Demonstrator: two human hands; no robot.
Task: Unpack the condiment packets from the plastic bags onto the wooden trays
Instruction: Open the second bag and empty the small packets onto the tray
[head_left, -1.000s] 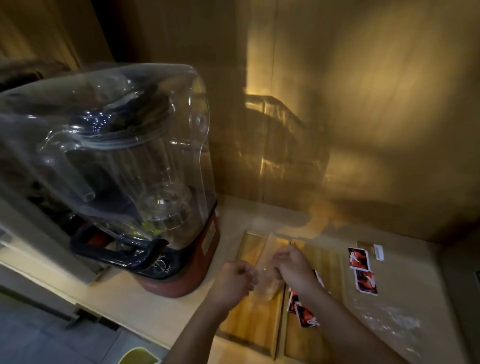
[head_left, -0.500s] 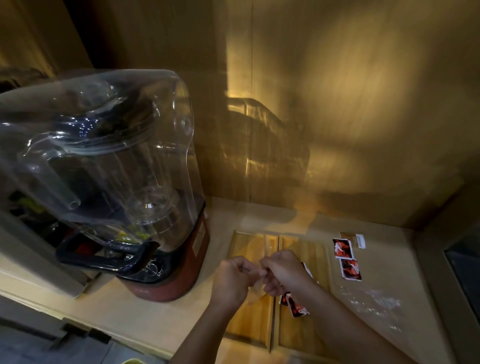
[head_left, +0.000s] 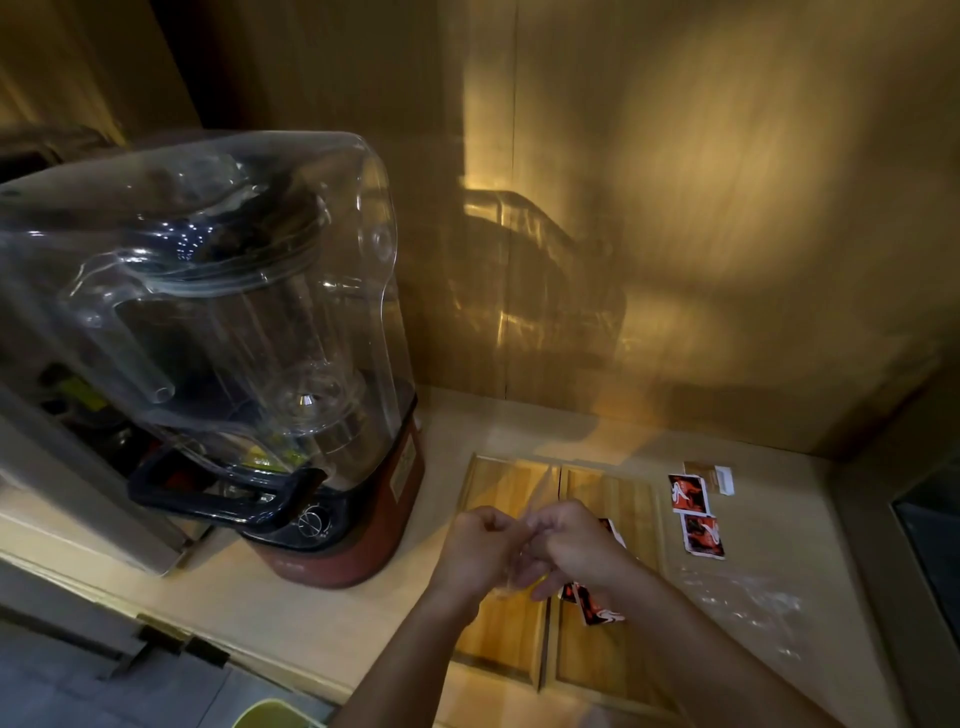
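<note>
Gripping a clear plastic bag (head_left: 524, 525) upright between them, both hands (head_left: 530, 545) hovered over the wooden trays (head_left: 506, 639); red condiment packets (head_left: 696, 514) lay flat rightward, blender (head_left: 249, 353) crowding left.

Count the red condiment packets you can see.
4 at least: two on the counter right of the trays, packet and packet; two partly hidden under the right hand on the right tray, at and. More may be hidden.

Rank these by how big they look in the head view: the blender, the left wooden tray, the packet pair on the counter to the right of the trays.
1. blender, by far the largest, though it also stands nearest the camera.
2. left wooden tray, partly hidden by the hands.
3. packet pair, the smallest.
</note>
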